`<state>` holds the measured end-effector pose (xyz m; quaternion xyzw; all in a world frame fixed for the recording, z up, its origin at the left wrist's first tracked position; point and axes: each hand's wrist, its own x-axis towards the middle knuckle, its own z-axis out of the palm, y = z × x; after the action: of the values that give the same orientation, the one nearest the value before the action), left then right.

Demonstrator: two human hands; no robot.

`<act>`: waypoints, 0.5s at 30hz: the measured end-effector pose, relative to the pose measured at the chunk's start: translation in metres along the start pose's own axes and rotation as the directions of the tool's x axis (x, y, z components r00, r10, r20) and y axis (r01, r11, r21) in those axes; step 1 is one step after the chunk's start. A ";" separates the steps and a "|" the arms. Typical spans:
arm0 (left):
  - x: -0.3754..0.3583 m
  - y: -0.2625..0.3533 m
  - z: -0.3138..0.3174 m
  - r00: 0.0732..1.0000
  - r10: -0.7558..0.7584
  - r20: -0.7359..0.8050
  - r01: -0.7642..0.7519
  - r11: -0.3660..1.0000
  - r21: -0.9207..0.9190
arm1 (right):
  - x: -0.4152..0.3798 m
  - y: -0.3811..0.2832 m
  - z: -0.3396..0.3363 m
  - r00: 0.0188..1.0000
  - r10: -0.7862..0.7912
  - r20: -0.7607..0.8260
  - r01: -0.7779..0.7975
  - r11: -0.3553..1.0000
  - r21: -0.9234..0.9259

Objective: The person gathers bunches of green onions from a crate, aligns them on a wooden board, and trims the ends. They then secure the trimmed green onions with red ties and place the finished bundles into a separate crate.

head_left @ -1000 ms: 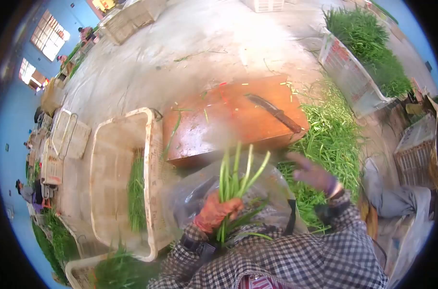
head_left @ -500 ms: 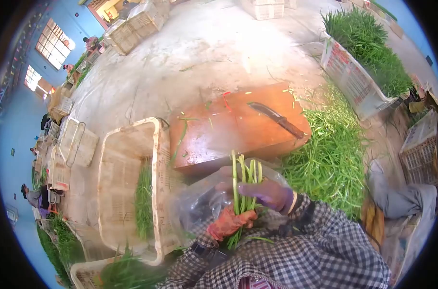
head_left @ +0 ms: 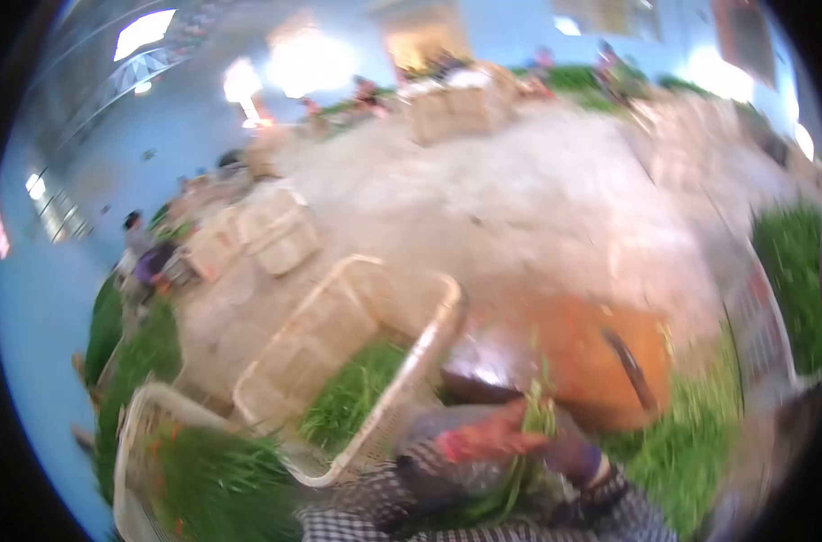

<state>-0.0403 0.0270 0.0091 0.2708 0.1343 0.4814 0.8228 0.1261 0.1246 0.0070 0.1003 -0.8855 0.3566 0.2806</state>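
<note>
The view is heavily blurred. My left hand (head_left: 483, 443), in an orange glove, grips a bunch of green stalks (head_left: 530, 452) low in the picture. My right hand (head_left: 569, 456), in a purple glove, lies against the same bunch from the right; its grip is too blurred to read. Just beyond them stands the orange wooden chopping block (head_left: 583, 352) with a dark knife (head_left: 630, 366) lying on it. A clear plastic sheet covers my lap under the hands.
A pale plastic crate (head_left: 339, 343) with some green stalks stands left of the block. A second crate (head_left: 203, 470) full of greens is at the lower left. Loose greens (head_left: 682, 461) lie on the floor at the right. More crates and people are far off.
The camera has swung sharply upward and left, so the hands and block now sit low in view. Both hands stay together at the bunch of stalks.
</note>
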 end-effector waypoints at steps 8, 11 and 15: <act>0.002 -0.003 0.041 0.902 0.310 -0.300 -0.055 0.771 0.634 | 0.013 -0.002 -0.001 0.942 0.259 0.215 -0.294 0.944 0.153; -0.005 -0.005 0.045 0.872 0.354 -0.338 -0.028 0.726 0.687 | 0.015 -0.001 -0.021 0.915 0.072 0.397 -0.034 0.994 -0.103; -0.010 0.005 0.072 0.900 0.291 -0.326 0.025 0.710 0.704 | 0.032 -0.013 -0.070 0.783 0.302 0.544 -0.621 0.323 0.714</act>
<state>-0.0137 -0.0027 0.0707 0.4592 0.4548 0.5011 0.5755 0.1347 0.1641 0.0739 0.0217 -0.6000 0.7967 -0.0699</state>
